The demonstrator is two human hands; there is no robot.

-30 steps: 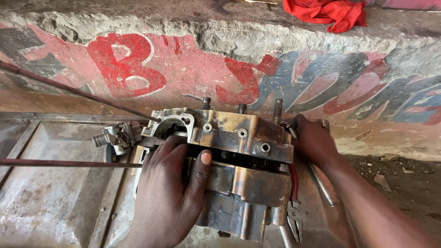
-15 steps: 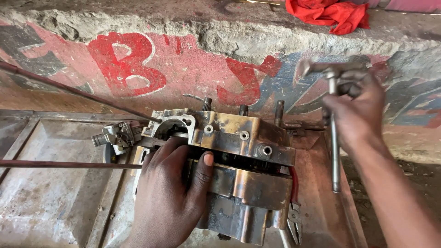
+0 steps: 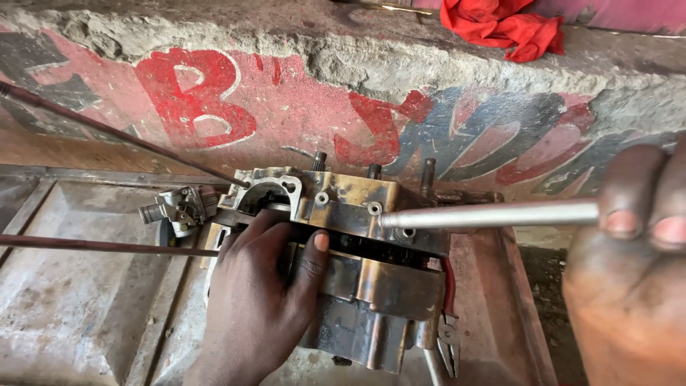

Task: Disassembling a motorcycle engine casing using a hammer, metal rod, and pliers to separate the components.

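Left hand point(image 3: 261, 297): spread flat, palm down on the engine case point(image 3: 357, 271) — thumb on its front face.
Right hand point(image 3: 629, 264): close to camera, blurred, fingers curled around a steel rod point(image 3: 489, 214).
Rod: level — tip at a bolt hole on the case's top edge.
Case: upright in a metal tray point(image 3: 64, 343), below the painted wall point(image 3: 286, 107).
Pliers point(image 3: 449, 347): beside the case's right foot.

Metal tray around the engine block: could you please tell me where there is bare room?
The tray lies bare left of the left hand, below the two rods. It is crowded around the engine block: carburettor left, pliers right.
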